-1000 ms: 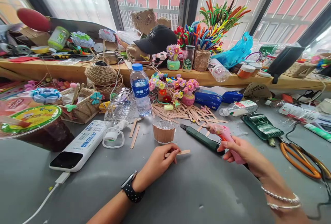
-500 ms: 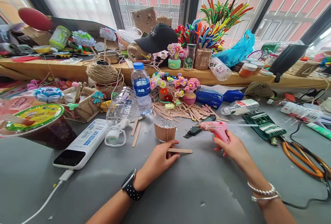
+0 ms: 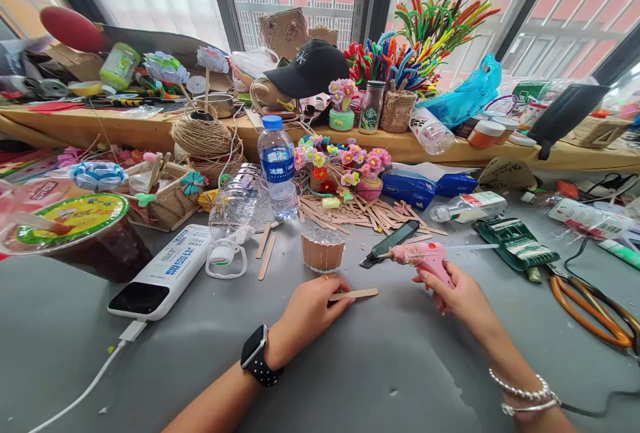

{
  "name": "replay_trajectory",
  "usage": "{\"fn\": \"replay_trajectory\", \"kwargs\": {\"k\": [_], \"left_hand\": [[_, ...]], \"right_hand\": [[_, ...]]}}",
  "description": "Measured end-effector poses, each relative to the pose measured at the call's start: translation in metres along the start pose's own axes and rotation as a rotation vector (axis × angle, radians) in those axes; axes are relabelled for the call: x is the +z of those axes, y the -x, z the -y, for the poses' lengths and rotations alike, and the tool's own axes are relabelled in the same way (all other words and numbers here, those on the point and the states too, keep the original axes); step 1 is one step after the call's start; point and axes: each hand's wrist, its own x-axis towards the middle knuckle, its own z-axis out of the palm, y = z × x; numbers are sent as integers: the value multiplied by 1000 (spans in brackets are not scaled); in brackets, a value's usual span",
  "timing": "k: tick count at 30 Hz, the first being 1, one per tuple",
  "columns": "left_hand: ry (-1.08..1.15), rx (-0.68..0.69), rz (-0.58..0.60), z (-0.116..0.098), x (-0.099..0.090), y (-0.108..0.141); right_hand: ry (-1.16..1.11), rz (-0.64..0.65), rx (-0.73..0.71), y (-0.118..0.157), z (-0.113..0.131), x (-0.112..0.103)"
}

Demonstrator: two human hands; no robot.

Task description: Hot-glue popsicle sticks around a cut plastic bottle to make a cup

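Note:
Between the fingers of my left hand [image 3: 316,310] is a wooden popsicle stick [image 3: 361,294], its free end pointing right, low over the grey table [image 3: 350,380]. My right hand [image 3: 460,296] grips the handle of a pink hot glue gun [image 3: 425,258]; its nozzle points left and a clear glue stick [image 3: 473,247] juts from its back. Just beyond my left hand stands a small cup covered with upright sticks [image 3: 323,253], clear plastic showing at its top. A utility knife [image 3: 390,244] lies behind the nozzle. Farther back is a pile of loose popsicle sticks [image 3: 345,213].
Left are a water bottle [image 3: 278,166], a white power bank [image 3: 165,273] with a cable and a lidded drink cup [image 3: 85,240]. Orange-handled scissors [image 3: 590,313] lie right, near a black cord. A cluttered wooden ledge [image 3: 300,128] runs along the back.
The glue gun has lowered slightly, its nozzle still pointing left. The left hand's fingers have closed in around the popsicle stick. The whole view has shifted a little.

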Motion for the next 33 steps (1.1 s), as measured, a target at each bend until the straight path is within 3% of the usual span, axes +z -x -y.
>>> {"fn": "replay_trajectory", "kwargs": {"k": [2,4,10,16,23,27,33], "left_hand": [[-10,-2,8,-1,0,0],[-11,-2,15,-1,0,0],[36,-30,-25,3,3,-1],[-2,-11,-32,3,2,-1],[-87,66,-92,3,4,2],[-151,39,-93,3,7,2],[-120,12,-92,4,7,0]], "right_hand": [[-111,102,19,-6,6,4],[-133,123,29,-15,14,9],[-148,64,-3,-35,30,24],[-143,15,-50,-21,21,15],[219,-94,-187,0,7,5],[433,-259,-338,6,-2,12],[526,-361,-389,20,-14,17]]}}
